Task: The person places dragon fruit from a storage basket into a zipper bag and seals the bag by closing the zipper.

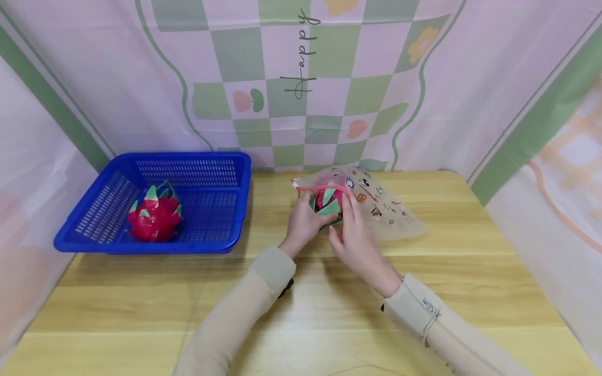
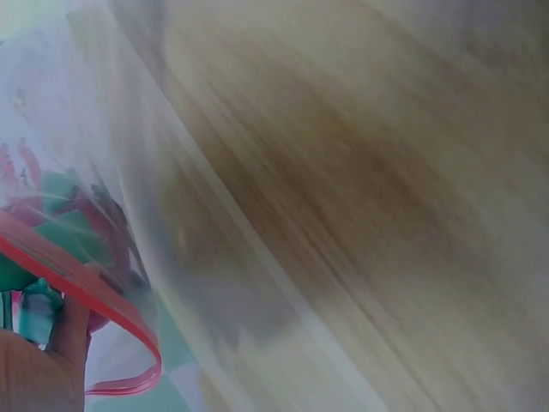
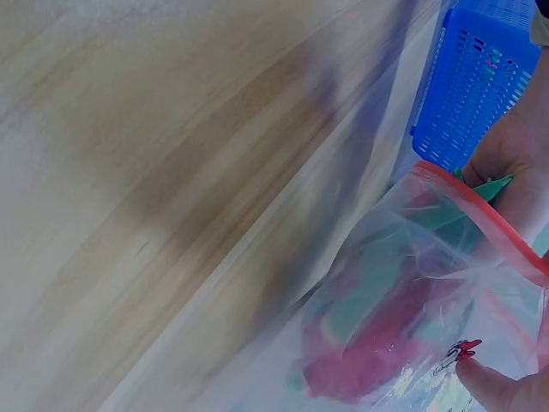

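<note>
A red dragon fruit [image 1: 324,197] with green leaf tips sits partly inside the mouth of a clear zip bag [image 1: 390,211] printed with small cartoon figures. My left hand [image 1: 304,220] grips the fruit from the left, its thumb across the green tips. On the bag's near side, my right hand [image 1: 356,243] holds the bag by its mouth. In the right wrist view, a thumb [image 3: 493,388] presses on the clear film while the fruit [image 3: 377,352] shows through it. The red zip edge [image 2: 77,279] runs past the left hand [image 2: 43,373] in the left wrist view.
A blue perforated basket [image 1: 211,245] stands on the left of the wooden table [image 1: 301,334]. Inside it lies another dragon fruit [image 1: 152,219]. Behind the table hangs a checked cloth [image 1: 287,57] with lettering.
</note>
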Available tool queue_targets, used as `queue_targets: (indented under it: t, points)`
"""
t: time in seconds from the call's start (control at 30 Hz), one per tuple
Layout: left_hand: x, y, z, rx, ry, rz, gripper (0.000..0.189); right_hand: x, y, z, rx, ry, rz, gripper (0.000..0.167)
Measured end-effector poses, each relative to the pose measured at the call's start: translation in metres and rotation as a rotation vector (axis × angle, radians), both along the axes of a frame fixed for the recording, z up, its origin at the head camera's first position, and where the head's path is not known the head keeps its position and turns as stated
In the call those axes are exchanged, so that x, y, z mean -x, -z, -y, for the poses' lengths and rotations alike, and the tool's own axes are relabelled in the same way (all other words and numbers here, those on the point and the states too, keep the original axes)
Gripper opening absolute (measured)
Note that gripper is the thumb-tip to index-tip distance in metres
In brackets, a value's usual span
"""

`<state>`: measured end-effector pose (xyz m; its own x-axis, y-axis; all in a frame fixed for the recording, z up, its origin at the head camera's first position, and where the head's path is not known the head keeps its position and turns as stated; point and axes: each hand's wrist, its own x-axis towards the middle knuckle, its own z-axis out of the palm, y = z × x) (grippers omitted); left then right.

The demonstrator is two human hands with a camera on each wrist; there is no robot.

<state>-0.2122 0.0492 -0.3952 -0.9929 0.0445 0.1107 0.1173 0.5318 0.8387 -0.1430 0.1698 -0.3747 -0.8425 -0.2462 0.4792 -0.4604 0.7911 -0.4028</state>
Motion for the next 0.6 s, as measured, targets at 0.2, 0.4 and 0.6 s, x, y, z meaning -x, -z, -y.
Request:
queue_targets:
  t: [0.2,0.4,0.6]
  points:
    - [0.003,0.0015,-0.0005,0.005,-0.002,0.011,0.073,0.0012,-0.001,0.0018,0.002,0.001,-0.03,0.074]
    - [0.0053,0.0066,-0.0018,0.02,0.01,-0.004,0.072,0.002,0.0001,0.0027,0.024,-0.005,-0.034,0.077]
    - [0.0063,0.0074,-0.0026,0.115,0.033,-0.095,0.061,0.0026,0.0018,0.0035,0.08,-0.016,-0.029,0.078]
